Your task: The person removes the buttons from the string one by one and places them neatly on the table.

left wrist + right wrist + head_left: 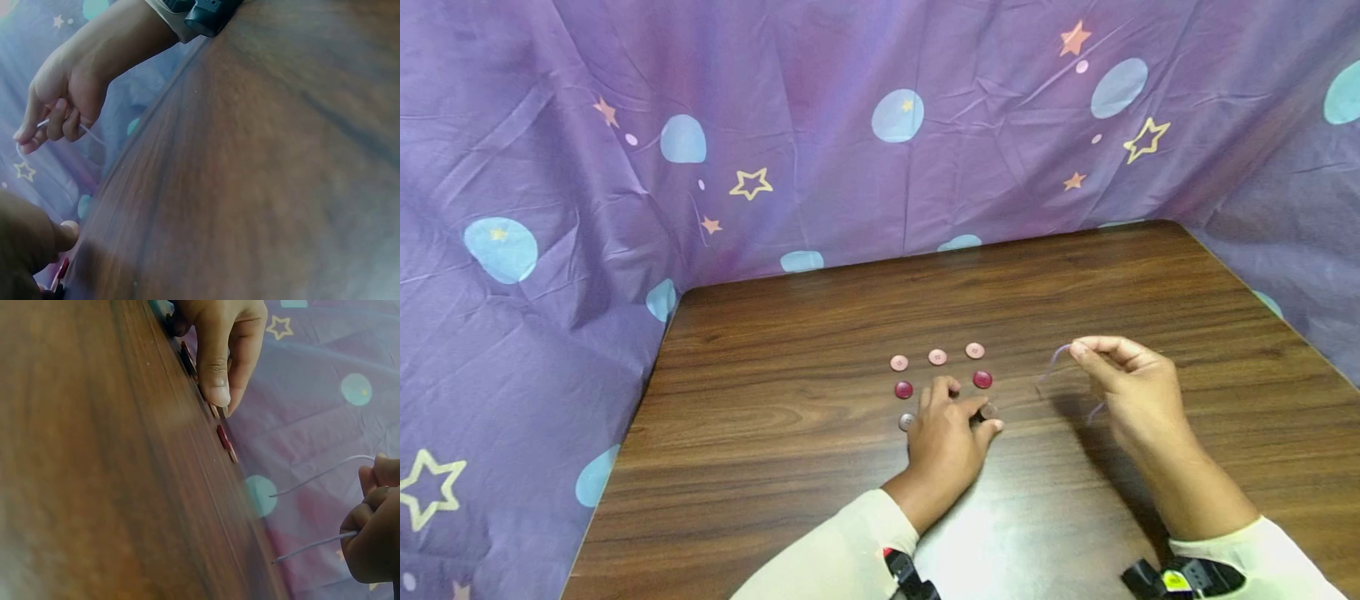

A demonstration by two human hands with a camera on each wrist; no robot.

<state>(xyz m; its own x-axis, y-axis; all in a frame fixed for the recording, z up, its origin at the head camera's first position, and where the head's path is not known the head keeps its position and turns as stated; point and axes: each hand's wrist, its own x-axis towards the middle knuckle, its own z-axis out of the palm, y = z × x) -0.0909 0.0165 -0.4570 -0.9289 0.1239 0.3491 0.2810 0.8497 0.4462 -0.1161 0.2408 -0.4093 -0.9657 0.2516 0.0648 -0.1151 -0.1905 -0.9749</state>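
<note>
In the head view my left hand [947, 437] pinches a dark greyish button [988, 412] at table level between thumb and forefinger. The right wrist view shows that left hand [219, 356] from the side, its fingertips down at the button. My right hand [1142, 392] is raised to the right of the buttons and pinches a thin purple string [1057, 357]. Two loose ends of the string [312, 479] stick out from the right hand [375, 531]. In the left wrist view the string also passes through the right hand's curled fingers [56, 122].
Three pink buttons [937, 357] lie in a row beyond my left hand. Nearer are two dark red buttons [982, 379], one on each side, and a grey button [906, 422] partly behind the hand. A purple patterned cloth [820, 125] hangs around the wooden table [760, 358].
</note>
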